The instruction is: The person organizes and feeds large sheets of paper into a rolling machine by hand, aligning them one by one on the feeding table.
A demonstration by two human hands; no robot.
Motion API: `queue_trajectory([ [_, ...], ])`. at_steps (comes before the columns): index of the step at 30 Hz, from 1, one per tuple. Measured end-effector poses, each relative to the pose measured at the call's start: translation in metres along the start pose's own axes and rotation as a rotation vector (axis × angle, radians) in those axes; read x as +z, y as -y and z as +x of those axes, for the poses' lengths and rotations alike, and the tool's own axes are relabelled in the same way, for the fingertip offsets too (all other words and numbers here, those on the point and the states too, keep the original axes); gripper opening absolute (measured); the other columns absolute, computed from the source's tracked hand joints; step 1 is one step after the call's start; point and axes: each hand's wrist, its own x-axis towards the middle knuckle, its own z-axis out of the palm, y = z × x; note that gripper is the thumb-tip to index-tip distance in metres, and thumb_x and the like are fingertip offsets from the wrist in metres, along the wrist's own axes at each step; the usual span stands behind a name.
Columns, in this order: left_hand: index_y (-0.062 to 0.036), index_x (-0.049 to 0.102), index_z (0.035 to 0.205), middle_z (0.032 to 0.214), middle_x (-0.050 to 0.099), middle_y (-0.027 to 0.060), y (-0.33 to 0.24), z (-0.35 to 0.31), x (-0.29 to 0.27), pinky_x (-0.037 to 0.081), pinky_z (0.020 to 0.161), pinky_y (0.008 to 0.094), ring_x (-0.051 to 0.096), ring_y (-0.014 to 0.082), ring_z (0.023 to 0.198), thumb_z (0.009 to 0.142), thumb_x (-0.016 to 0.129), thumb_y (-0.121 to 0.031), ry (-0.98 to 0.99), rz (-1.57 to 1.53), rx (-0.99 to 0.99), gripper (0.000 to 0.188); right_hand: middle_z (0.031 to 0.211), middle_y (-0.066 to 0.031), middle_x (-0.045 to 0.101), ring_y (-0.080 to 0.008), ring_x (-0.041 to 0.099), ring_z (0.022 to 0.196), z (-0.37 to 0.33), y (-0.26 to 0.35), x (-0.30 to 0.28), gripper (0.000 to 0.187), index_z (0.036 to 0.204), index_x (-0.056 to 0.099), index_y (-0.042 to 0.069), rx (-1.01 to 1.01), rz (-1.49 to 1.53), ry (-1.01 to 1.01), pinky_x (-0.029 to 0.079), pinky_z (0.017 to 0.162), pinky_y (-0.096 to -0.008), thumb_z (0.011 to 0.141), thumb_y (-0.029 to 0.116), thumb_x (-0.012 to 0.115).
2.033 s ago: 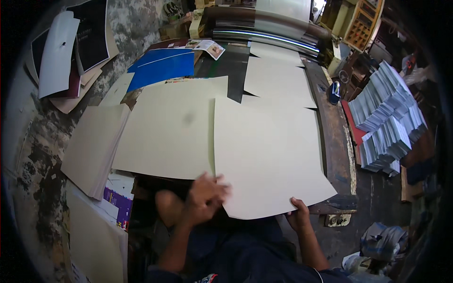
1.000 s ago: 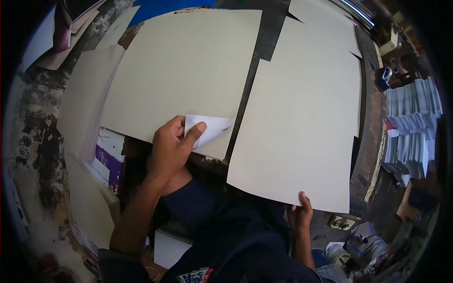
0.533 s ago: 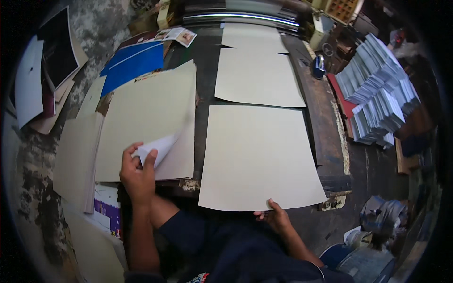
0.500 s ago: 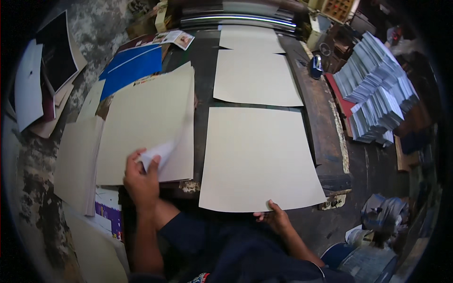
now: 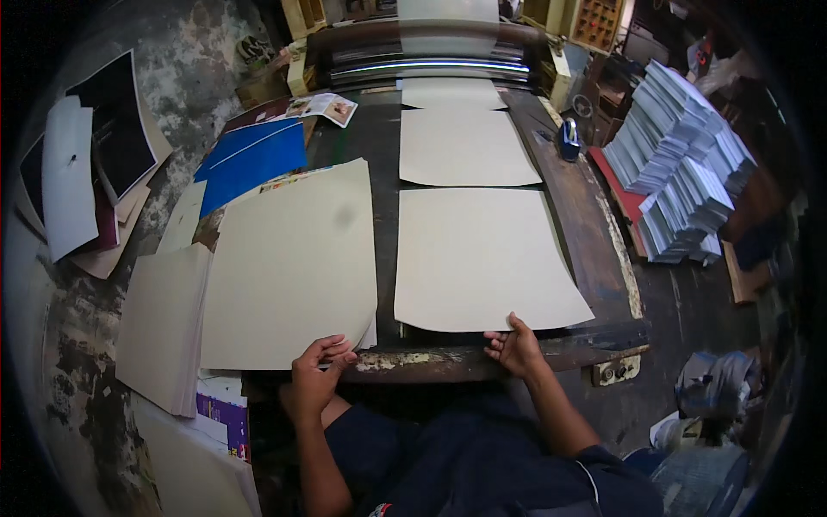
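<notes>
Up it goes: since the earlier frame, the broad cream paper sheet (image 5: pixel 482 258) slides fully onto the dark, worn table (image 5: pixel 388 258), right of centre. The right hand (image 5: pixel 515 346) has its thumb over the near edge, fingers half-curled; the left hand (image 5: pixel 323 370) bends its fingers at the corner of the cream paper stack (image 5: pixel 293 267), lower left. Pinching? Cannot tell with either. Best kept square, pressure light, no creasing.
</notes>
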Motion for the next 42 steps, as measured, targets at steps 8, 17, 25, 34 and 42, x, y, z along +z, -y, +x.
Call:
queue_trajectory([
  [8, 0.0034, 0.063, 0.087, 0.07, 0.058, 0.0011, 0.015, 0.001, -0.008, 0.042, 0.062, 0.0246, 0.047, 0.0064, 0.069, 0.098, 0.057, -0.02, -0.202, 0.026, 0.075, 0.027, 0.099, -0.0186, 0.062, -0.0234, 0.058, 0.078, 0.067, 0.009, 0.027, 0.051, 0.125, 0.037, 0.004, -0.23, -0.004, -0.063, 0.05, 0.084, -0.0458, 0.099, 0.047, 0.042],
  [17, -0.001, 0.059, 0.083, 0.076, 0.057, 0.0001, 0.005, 0.007, 0.009, 0.043, 0.07, 0.0299, 0.05, 0.0119, 0.072, 0.099, 0.054, -0.029, -0.579, -0.624, 0.07, 0.033, 0.121, -0.0102, 0.059, -0.0195, 0.056, 0.082, 0.07, -0.001, 0.02, 0.061, 0.145, 0.026, 0.015, -0.235, 0.072, -0.215, 0.051, 0.079, -0.039, 0.096, 0.042, 0.05],
  [25, -0.0038, 0.065, 0.079, 0.079, 0.065, 0.0075, -0.026, -0.012, 0.019, 0.039, 0.098, 0.046, 0.062, 0.0264, 0.083, 0.086, 0.066, -0.016, -0.116, 0.119, 0.535, 0.014, 0.116, -0.0124, 0.061, -0.021, 0.061, 0.093, -0.019, 0.011, 0.088, 0.064, 0.135, 0.045, 0.004, -0.224, -0.167, 0.366, 0.053, 0.075, -0.0385, 0.09, 0.048, 0.058],
  [34, -0.0091, 0.063, 0.121, 0.132, 0.058, 0.0151, -0.012, 0.016, -0.001, 0.033, 0.109, 0.0479, 0.05, 0.0366, 0.127, 0.072, 0.082, -0.035, 0.063, 0.312, 0.544, 0.058, 0.084, -0.0082, 0.059, -0.0152, 0.053, 0.062, -0.045, -0.014, 0.044, 0.032, 0.103, 0.056, -0.001, -0.039, -0.101, -0.028, 0.048, 0.059, -0.026, 0.09, 0.027, 0.064],
  [42, -0.0015, 0.063, 0.121, 0.126, 0.062, 0.0157, 0.024, 0.024, -0.015, 0.034, 0.11, 0.0395, 0.048, 0.0272, 0.13, 0.08, 0.078, -0.022, 0.229, -0.006, 0.213, 0.047, 0.089, -0.0121, 0.059, -0.0205, 0.059, 0.074, -0.065, -0.079, -0.005, 0.038, 0.113, 0.051, -0.002, 0.01, -0.179, 0.072, 0.05, 0.066, -0.0344, 0.098, 0.033, 0.053],
])
